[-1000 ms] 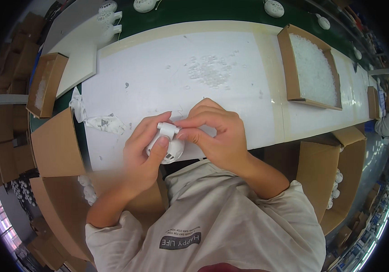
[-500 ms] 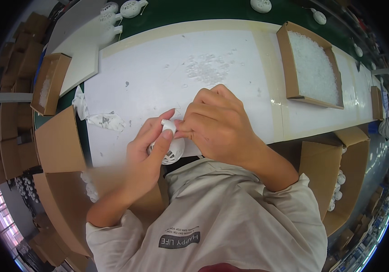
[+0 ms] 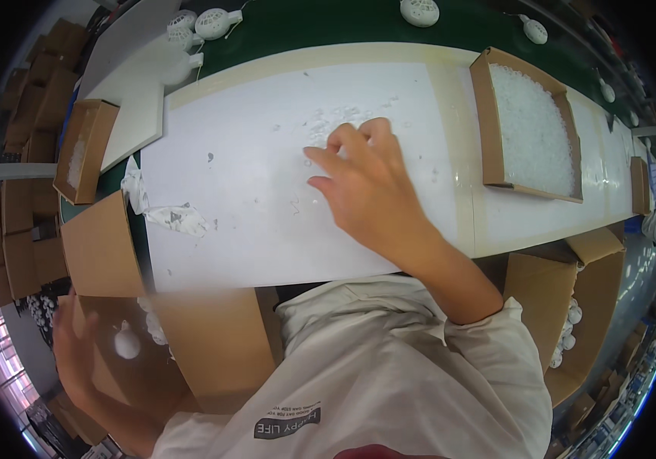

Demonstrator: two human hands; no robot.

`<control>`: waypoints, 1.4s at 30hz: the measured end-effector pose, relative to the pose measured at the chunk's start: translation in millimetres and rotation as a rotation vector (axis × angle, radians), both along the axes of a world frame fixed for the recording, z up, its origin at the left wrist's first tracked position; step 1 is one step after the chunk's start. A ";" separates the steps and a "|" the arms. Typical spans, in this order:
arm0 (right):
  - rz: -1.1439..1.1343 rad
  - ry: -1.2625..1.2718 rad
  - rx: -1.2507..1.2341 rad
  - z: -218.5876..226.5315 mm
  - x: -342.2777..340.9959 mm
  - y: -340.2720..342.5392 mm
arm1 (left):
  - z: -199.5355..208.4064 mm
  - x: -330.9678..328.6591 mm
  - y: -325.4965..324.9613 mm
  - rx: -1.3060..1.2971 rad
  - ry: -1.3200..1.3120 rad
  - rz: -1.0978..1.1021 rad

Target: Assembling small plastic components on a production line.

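My right hand (image 3: pixel 370 187) hovers over the white table sheet (image 3: pixel 251 130), thumb and forefinger apart. Its fingertips are close to a scatter of small clear pieces (image 3: pixel 335 116), partly covered by the hand. Far to the left, my left hand (image 3: pixel 75 336) is at the open cardboard box (image 3: pixel 133 375), slightly blurred, fingers spread. Inside that box, apart from the fingers, is a small white round thing with a short neck (image 3: pixel 126 342), which looks like a mini fan. More white round ones (image 3: pixel 153 325) show by the box's far flap.
A shallow carton of clear pieces (image 3: pixel 534 130) stands at the right; a smaller carton (image 3: pixel 87 153) sits at the left. White slotted fans (image 3: pixel 419 11) lie along the green far edge. Another box of white fans (image 3: pixel 572 321) stands at my right. Crumpled white tape (image 3: pixel 175 218) lies on the sheet.
My left hand has let go of the white fan-like thing and swung left to the box, where one now shows. My right hand has moved up toward the clear pieces, fingers opened.
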State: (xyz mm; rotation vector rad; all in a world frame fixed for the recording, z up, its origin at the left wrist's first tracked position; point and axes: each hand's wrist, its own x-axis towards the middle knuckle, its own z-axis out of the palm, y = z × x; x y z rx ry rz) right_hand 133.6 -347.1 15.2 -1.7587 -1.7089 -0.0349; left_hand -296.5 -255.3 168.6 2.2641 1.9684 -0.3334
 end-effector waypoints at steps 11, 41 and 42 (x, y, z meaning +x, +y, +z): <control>0.092 -0.164 0.030 -26.9 -8.2 7.5 | -99.4 274.7 276.5 0.407 -0.408 -0.741; 0.479 0.919 0.023 22.6 5.8 -27.8 | -105.2 190.8 -27.5 -1.061 -1.688 -0.029; 0.474 0.929 0.015 22.4 2.8 -26.1 | -106.1 188.4 -26.5 -1.071 -1.676 -0.040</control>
